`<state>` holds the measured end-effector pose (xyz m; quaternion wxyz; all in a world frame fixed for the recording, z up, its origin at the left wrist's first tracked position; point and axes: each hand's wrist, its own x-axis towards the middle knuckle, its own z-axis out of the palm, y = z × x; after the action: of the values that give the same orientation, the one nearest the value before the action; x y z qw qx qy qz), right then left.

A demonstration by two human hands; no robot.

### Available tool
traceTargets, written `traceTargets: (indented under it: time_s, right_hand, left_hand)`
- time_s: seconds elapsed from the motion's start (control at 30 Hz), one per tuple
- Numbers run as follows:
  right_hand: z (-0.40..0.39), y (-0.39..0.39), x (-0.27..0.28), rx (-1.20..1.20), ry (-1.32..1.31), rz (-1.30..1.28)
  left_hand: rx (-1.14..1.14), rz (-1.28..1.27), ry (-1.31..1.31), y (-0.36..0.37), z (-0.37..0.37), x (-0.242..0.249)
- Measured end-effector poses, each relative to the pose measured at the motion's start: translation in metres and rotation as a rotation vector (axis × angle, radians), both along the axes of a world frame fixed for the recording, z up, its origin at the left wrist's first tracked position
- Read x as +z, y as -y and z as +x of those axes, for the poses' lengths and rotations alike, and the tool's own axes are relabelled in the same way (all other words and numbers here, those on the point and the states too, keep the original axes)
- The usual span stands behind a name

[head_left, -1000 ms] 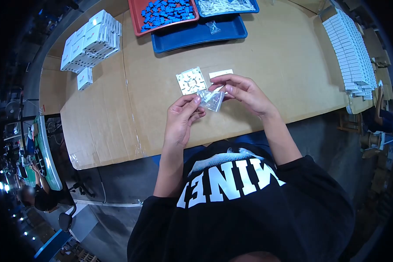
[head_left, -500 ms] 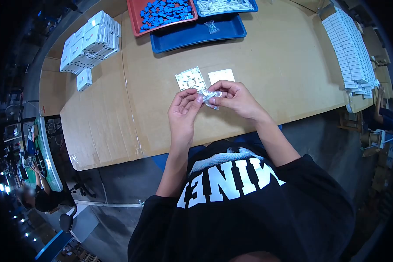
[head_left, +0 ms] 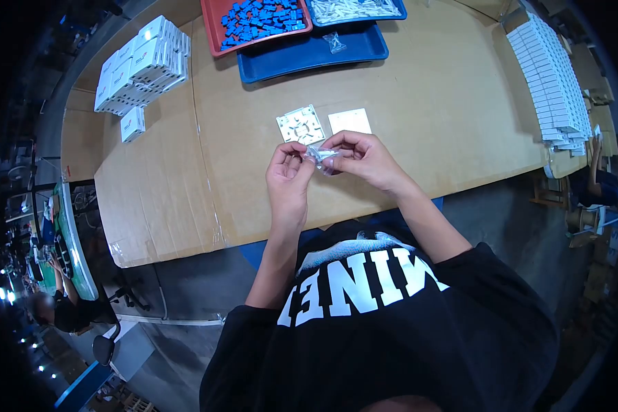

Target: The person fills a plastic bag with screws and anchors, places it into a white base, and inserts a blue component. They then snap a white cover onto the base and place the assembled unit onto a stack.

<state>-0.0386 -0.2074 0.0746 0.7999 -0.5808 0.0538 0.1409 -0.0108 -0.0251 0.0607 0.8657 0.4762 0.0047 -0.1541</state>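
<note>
1. Here, the fingertips of the left hand [head_left: 288, 180] and the right hand [head_left: 365, 161] nearly meet, each set pinched narrow on a small clear bag [head_left: 323, 158] with something white in it; the exact contents are too small to tell.
2. That bag sits near the middle of the frame, between the two thumbs, over the cardboard-covered table [head_left: 254, 199].
3. Just above the left hand lies a white frame with cut-outs [head_left: 300, 126]; beside it, just above the right hand, lies a flat white plate [head_left: 349, 121], the two apart.
4. Toward the top centre, a red tray [head_left: 221, 36] holds blue pieces [head_left: 261, 20], and an upper blue tray [head_left: 356, 22] holds slim white pieces [head_left: 357, 8]. Below them, a lower blue tray [head_left: 288, 66] carries another clear packet [head_left: 334, 42].
5. In the upper left, white boxes [head_left: 144, 65] are piled up, with a single white box [head_left: 133, 125] just below the pile. In the upper right stands a tall, slanting stack of white pieces [head_left: 549, 86].
6. At the bottom is the wearer's black shirt [head_left: 391, 350] with white lettering; one co-worker [head_left: 75, 312] shows at the lower left, another person [head_left: 601, 185] at the right edge.
</note>
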Motion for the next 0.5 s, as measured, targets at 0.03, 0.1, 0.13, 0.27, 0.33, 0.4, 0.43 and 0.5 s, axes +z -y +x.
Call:
traceTargets:
  time_s: [0.03, 0.1, 0.13, 0.27, 0.33, 0.4, 0.43, 0.5]
  right_hand:
    - [-0.0007, -0.0029, 0.0014, -0.022, 0.01, -0.016]
    - [-0.001, -0.0049, 0.0014, -0.044, 0.018, -0.032]
    - [-0.0009, -0.0051, -0.0006, -0.052, 0.029, -0.04]
    - [-0.0006, -0.0022, -0.0077, -0.05, 0.022, 0.01]
    - [0.0004, -0.0041, -0.0048, -0.057, 0.009, 0.007]
    - [0.0013, -0.0042, -0.0029, -0.064, -0.004, 0.003]
    - [0.0023, -0.003, -0.0028, -0.067, -0.041, -0.016]
    - [0.0024, -0.0021, -0.0031, -0.071, -0.078, -0.035]
  left_hand:
    - [0.0, -0.001, 0.0, 0.0006, -0.0003, -0.0006]
    - [-0.022, 0.1, 0.043, 0.0009, -0.0009, -0.0012]
    - [-0.022, 0.1, 0.043, 0.0004, -0.0008, -0.0013]
    - [-0.075, 0.101, -0.027, -0.0021, 0.0, 0.0029]
    - [-0.111, 0.094, -0.058, -0.0024, -0.0008, 0.0036]
    - [-0.068, 0.129, -0.027, -0.0019, -0.0028, 0.0016]
    - [-0.069, 0.129, -0.027, -0.0023, -0.0027, 0.0013]
    - [-0.058, 0.169, -0.014, -0.0034, -0.0025, 0.001]
